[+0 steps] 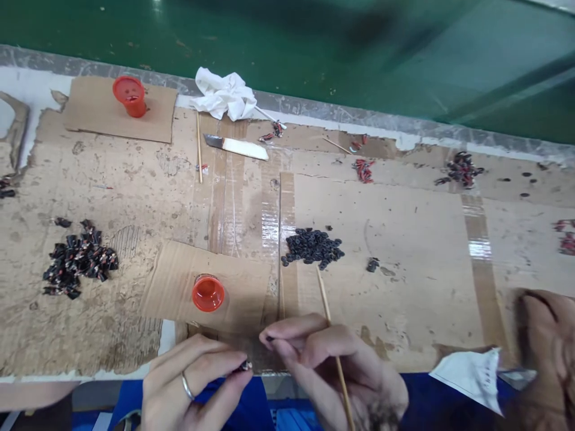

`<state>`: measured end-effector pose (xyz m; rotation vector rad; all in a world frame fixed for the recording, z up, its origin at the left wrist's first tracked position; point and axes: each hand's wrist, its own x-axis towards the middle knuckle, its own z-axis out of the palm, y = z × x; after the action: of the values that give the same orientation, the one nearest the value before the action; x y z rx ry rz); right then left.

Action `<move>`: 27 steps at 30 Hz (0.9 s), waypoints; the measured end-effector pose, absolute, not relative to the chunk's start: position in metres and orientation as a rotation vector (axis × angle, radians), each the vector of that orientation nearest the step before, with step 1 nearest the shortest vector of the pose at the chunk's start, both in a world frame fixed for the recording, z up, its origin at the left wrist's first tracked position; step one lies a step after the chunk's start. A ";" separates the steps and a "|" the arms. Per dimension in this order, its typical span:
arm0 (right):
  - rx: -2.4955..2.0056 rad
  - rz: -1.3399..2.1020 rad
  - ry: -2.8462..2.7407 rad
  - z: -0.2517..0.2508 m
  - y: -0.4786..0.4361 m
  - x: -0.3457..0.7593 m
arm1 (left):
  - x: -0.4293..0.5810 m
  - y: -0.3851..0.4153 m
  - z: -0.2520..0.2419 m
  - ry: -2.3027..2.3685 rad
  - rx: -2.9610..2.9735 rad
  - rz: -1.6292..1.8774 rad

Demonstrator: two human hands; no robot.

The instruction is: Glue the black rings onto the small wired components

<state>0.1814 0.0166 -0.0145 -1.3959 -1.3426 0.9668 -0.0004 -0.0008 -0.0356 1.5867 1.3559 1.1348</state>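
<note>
My left hand (pixel 197 383), with a ring on one finger, pinches a small dark part with metal bits (pixel 245 364) between thumb and fingertip. Opposite it, my right hand (pixel 332 365) is closed with a tiny black piece (pixel 269 339) at its fingertips. A thin wooden stick (pixel 325 296) also runs through that hand, its tip by a pile of small black rings (pixel 312 246). Beyond my left hand, a small red cup (pixel 208 293) holding liquid stands on a cardboard piece (pixel 175 281). Further left lies a heap of black parts with metal ends (pixel 81 257).
Toward the back are another red cup (pixel 135 105), crumpled white tissue (pixel 224 93), a white-handled knife (pixel 238 146) and a second stick (pixel 199 149). Small red pieces (pixel 363 170) and a dark-red pile (pixel 463 170) lie farther right. Another person's blurred hand (pixel 548 335) is at the right edge.
</note>
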 end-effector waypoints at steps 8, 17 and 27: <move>-1.430 1.109 -1.188 -0.011 0.007 0.162 | 0.008 -0.005 -0.033 1.372 1.243 1.145; -1.310 1.062 -1.305 -0.008 0.011 0.160 | 0.009 -0.007 -0.031 1.427 1.056 1.102; -1.249 0.784 -1.492 -0.030 -0.003 0.159 | 0.010 -0.007 -0.023 1.487 1.003 0.992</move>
<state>0.1594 -0.0025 -0.0305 -1.2493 -1.4916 0.7845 0.0101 -0.0070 -0.0226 1.0032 1.4872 0.9920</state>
